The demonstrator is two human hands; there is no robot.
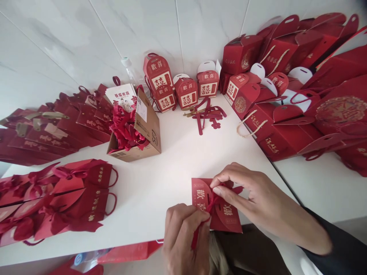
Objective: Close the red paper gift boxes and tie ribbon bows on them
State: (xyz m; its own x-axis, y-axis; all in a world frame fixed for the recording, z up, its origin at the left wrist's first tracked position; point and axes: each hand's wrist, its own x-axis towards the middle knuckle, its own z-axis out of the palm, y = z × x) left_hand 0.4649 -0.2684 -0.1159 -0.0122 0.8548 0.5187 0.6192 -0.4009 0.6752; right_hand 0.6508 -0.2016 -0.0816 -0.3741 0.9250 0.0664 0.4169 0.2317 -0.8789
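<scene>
My left hand pinches the tail of the ribbon, and my right hand pinches its knot on the red box at the near edge of the table. I'd pull both ends evenly, keeping the box steady.

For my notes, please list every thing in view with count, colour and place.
table: one, white, under everything.
cardboard box: one, brown, centre left, open.
bows: many, red, inside the cardboard box.
upright boxes: four, red and white, back centre by the wall.
loose ribbons: several, red, before the upright boxes.
piled bags: many, red, at right.
bags with bows: several, red, lying front left.
flat bags: many, dark red, rowed far left.
flat box: one, red, near edge, under both hands.
ribbon: one, red, on the flat box.
left hand: pinches the ribbon's lower end.
right hand: pinches the ribbon on top.
</scene>
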